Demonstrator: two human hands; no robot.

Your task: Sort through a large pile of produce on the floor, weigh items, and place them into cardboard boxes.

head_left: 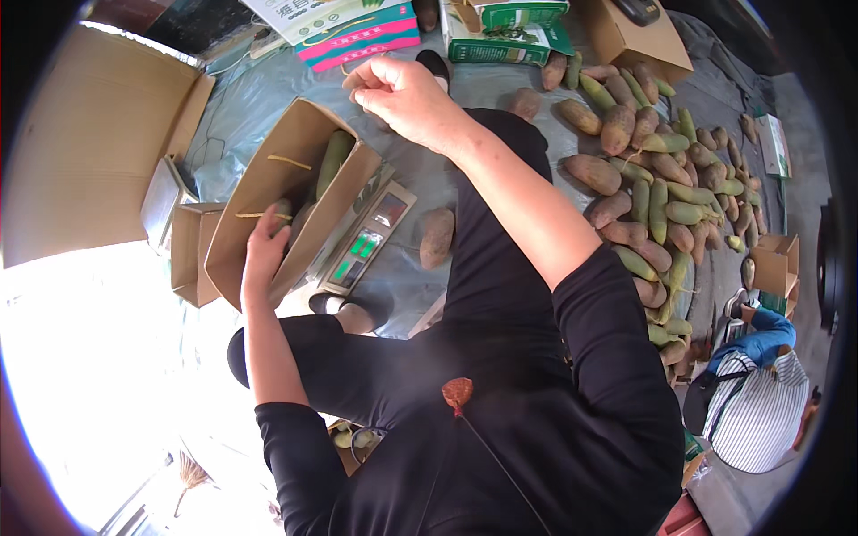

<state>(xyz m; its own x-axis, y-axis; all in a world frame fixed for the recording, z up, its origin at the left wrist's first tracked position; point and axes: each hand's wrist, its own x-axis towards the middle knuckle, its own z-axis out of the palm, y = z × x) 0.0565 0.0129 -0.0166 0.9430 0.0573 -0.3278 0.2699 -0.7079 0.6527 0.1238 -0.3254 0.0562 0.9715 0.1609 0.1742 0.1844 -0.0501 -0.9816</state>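
An open cardboard box (299,134) with yellow cord handles leans at a tilt on a digital scale (366,237) with green lit displays. My left hand (266,246) reaches into the box, its fingers closed round a radish (282,211) that shows mostly at its tip. Another green radish (334,163) rests inside, near the far end. My right hand (398,96) is raised beyond the box's far right corner, thumb and fingers pinched together. What that hand holds, if anything, is hidden.
Many green radishes, several coated in brown soil, form a pile (661,179) on the sheeted floor at the right. A single soiled radish (437,238) lies beside the scale. Printed gift boxes (357,40) stand at the far side. A person in stripes (760,406) bends at the lower right.
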